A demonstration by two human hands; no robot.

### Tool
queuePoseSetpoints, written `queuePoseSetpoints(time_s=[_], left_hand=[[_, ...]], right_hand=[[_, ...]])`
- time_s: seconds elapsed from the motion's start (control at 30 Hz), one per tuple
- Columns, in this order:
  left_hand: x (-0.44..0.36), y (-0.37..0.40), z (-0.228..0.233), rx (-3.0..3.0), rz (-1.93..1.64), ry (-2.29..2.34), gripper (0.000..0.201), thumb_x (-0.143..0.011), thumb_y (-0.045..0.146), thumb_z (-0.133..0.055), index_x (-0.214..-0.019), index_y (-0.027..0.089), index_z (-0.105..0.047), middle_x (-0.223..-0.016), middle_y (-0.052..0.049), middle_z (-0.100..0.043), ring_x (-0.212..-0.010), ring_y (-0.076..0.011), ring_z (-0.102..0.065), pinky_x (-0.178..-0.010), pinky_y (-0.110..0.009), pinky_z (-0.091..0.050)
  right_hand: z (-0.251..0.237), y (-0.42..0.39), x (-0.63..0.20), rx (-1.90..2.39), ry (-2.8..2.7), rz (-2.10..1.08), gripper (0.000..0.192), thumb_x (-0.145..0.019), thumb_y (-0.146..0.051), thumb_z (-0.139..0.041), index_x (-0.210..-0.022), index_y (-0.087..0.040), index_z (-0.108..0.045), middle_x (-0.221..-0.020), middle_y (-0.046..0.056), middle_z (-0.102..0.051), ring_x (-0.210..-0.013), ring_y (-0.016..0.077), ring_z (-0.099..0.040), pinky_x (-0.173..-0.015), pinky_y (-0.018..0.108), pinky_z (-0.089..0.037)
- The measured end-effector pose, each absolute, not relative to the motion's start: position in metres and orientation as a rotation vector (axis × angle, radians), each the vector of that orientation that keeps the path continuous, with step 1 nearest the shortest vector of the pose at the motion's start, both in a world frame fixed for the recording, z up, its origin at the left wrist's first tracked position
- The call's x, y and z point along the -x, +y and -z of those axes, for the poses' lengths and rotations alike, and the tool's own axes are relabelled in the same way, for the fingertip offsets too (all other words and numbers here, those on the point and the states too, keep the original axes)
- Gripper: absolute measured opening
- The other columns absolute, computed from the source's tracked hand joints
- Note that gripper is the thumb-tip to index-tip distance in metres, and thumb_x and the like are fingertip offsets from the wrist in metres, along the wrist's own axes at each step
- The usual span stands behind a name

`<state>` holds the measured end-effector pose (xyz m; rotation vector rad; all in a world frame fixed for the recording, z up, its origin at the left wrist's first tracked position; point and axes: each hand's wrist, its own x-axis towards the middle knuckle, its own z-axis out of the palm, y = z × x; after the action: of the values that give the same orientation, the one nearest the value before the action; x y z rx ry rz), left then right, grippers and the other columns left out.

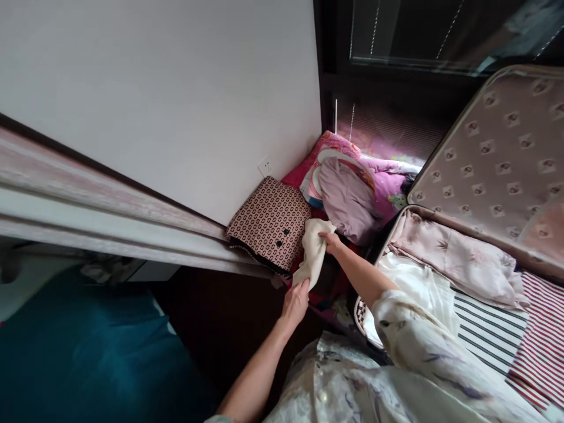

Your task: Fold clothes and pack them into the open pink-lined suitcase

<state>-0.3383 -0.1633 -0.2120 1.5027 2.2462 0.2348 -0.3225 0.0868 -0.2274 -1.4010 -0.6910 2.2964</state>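
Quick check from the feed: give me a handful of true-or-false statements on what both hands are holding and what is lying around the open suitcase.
1. Both hands hold the same cream cloth. True: the left hand grips its lower end, the right hand its upper end.
2. The suitcase is closed. False: its lid stands open, showing folded clothes.
3. A red-and-white striped garment lies in the suitcase. True.
4. The brown patterned garment lies inside the suitcase. False: it lies outside, against the white wall.
5. The cream cloth is packed in the suitcase. False: it is held beside the suitcase, near the lilac garment.
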Motion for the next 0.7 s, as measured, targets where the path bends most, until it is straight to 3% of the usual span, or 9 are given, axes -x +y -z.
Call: queuePoseSetpoints(time_s=[0.17,0.33,0.53,0.7], left_hand=[[0.35,-0.203,0.207,-1.503,-0.552,2.331,0.044,-0.091,0.006,-0.04,-0.124,0.022,-0.064,-0.112,-0.009,-0.077,-0.101,-0.0224,-0.076,-0.086,-0.031,-0.061],[0.344,-0.195,0.176,-1.715,-0.847,2.163,0.038,-0.093,0.02,-0.045,-0.125,0.021,-0.065,-0.117,-0.01,-0.077,-0.105,-0.0268,-0.076,-0.089,-0.035,-0.063],[0.261,-0.083,0.121,-1.951,-0.785,1.667,0.046,-0.092,0.019,-0.043,-0.128,0.033,-0.068,-0.122,-0.001,-0.076,-0.113,-0.0235,-0.073,-0.097,-0.036,-0.06],[0.145,0.037,0.071,-2.232,-0.572,1.401,0.053,-0.088,0.014,-0.042,-0.132,0.025,-0.069,-0.123,-0.006,-0.075,-0.115,-0.0233,-0.07,-0.1,-0.034,-0.056]], right_hand=[[0.185,0.071,0.297,1.345,-0.594,-2.265,0.031,-0.071,-0.021,-0.078,-0.098,-0.015,-0.064,-0.068,-0.002,-0.067,-0.079,0.0204,-0.069,-0.078,0.034,-0.06],[0.131,0.063,0.18,1.124,-0.501,-2.143,0.035,-0.062,-0.019,-0.083,-0.091,-0.018,-0.065,-0.07,-0.001,-0.069,-0.075,0.0201,-0.069,-0.073,0.032,-0.059],[0.093,0.062,-0.014,1.264,-0.325,-1.719,0.031,-0.061,-0.006,-0.078,-0.085,-0.018,-0.063,-0.073,-0.002,-0.068,-0.064,0.0138,-0.065,-0.063,0.026,-0.057],[0.069,0.086,-0.15,1.225,-0.12,-1.407,0.029,-0.066,0.001,-0.07,-0.084,-0.02,-0.06,-0.074,-0.004,-0.069,-0.068,0.013,-0.067,-0.066,0.024,-0.06]])
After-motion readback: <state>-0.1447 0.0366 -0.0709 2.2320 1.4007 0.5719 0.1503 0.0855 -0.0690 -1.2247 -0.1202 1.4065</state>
